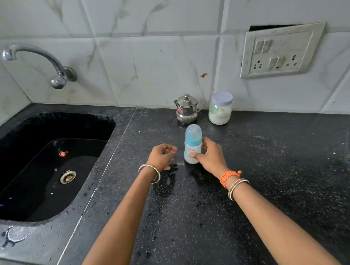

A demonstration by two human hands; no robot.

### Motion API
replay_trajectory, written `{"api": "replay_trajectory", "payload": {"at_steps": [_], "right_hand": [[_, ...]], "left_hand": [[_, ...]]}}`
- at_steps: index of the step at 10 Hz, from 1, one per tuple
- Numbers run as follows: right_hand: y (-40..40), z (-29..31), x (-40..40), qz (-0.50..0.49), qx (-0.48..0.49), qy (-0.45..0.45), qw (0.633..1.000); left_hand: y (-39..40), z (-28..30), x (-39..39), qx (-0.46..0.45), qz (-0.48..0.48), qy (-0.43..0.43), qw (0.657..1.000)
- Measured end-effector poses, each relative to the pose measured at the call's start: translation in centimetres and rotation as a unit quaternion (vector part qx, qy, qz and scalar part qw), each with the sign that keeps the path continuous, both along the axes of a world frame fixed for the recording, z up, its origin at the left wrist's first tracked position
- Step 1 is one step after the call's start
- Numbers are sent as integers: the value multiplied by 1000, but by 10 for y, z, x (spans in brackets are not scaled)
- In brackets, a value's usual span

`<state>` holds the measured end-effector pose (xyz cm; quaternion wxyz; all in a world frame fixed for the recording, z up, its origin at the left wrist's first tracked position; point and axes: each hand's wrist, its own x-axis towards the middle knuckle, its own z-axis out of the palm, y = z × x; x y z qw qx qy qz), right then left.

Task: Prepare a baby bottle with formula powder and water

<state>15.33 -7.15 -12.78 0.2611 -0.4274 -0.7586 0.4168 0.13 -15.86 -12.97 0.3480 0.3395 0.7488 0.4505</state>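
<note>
A small baby bottle [192,145] with a blue collar and a clear domed cap stands upright on the black counter [281,175], holding milky white liquid. My right hand [211,155] wraps around its lower body from the right. Just left of the bottle, my left hand [162,156] hovers with its fingers curled, holding nothing and not touching the bottle. Behind the bottle stands a plastic jar of white formula powder [220,108] with a pale lid on. Beside the jar is a lidded steel pot [187,109].
A black sink [44,166] with a drain lies on the left, a steel tap [41,59] on the tiled wall above it. A switch and socket plate [279,51] hangs at the right. Water drops wet the counter near me.
</note>
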Motion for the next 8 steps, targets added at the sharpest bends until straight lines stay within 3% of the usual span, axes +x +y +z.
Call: {"api": "replay_trajectory", "payload": {"at_steps": [2,4,6,7,8], "right_hand": [[11,-3,19,-18,75,-106,991],[3,-14,13,-39,74,-74,994],[6,-11,12,-26,-22,-57,998],[10,-9,15,-55,-70,-24,996],[9,-10,21,-184,4,-4,983]], "left_hand": [[10,-8,26,12,-2,14,1000],[17,-14,54,14,16,104,994],[14,-14,56,-4,5,199,980],[9,-17,56,19,-14,247,969],[8,-14,49,28,-38,349,936]]}}
